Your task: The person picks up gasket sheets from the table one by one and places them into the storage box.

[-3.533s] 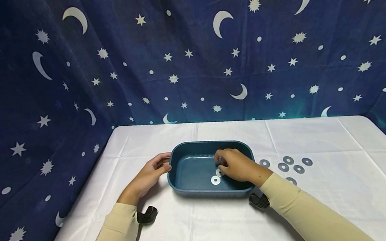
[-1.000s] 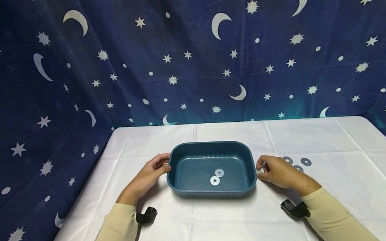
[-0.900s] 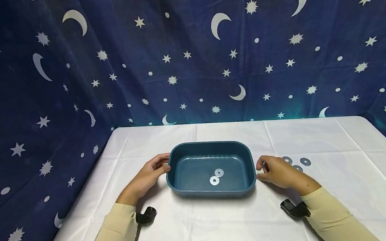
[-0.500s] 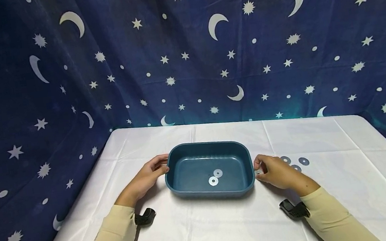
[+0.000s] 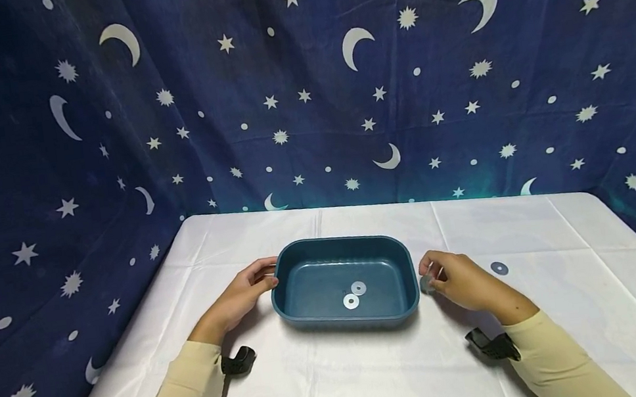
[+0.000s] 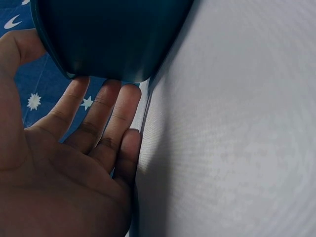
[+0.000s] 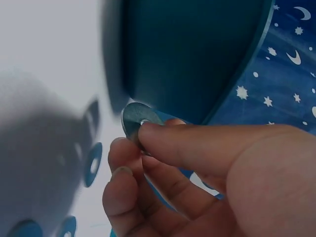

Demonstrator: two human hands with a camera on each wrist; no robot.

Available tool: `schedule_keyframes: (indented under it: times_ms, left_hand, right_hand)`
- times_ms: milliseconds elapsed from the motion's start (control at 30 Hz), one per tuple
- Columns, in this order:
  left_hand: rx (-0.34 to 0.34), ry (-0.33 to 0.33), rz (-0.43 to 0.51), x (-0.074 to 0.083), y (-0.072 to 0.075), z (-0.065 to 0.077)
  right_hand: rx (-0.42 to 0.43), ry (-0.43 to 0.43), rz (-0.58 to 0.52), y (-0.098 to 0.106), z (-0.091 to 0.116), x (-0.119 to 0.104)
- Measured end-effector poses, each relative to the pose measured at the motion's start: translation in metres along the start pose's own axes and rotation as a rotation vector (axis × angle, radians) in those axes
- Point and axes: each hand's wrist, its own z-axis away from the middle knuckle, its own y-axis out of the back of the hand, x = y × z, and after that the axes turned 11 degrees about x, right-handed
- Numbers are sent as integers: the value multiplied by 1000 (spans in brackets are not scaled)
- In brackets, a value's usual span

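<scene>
A dark blue oblong tub [image 5: 347, 319] sits on the white cloth, with two flat metal washers [image 5: 351, 301] on its floor. My left hand [image 5: 239, 299] rests at its left end, straight fingertips against the wall and thumb by the rim, as the left wrist view shows. Just outside the tub's right end, my right hand [image 5: 462, 281] pinches a washer [image 7: 134, 116] between thumb and fingers, its disc tilted on edge. A loose washer [image 5: 499, 267] lies on the cloth to the right of that hand.
More washers [image 7: 93, 165] lie on the cloth under the right hand in the right wrist view, mostly hidden from the head view. A dark blue curtain [image 5: 340, 136] with moons and stars stands behind and left of the white-covered table [image 5: 340, 381].
My right hand has gone from inside the tub to outside its right end. The washer at its fingertips is now pinched and tilted up. My left hand stays at the tub.
</scene>
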Motion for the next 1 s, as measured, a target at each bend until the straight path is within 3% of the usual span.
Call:
schedule_keyframes:
  times_ms: [267, 567, 767, 1000]
  left_hand:
    - [-2, 1, 1, -2, 2, 1]
    - [20, 24, -6, 0, 1, 0]
    - [10, 14, -13, -2, 1, -1]
    - [6, 16, 1, -1, 1, -1]
  right_hand:
    - [130, 49, 26, 10, 1, -9]
    - [264, 96, -36, 17, 5, -33]
    - [232, 136, -81, 12, 1, -51]
    - [101, 136, -127, -1, -11, -61]
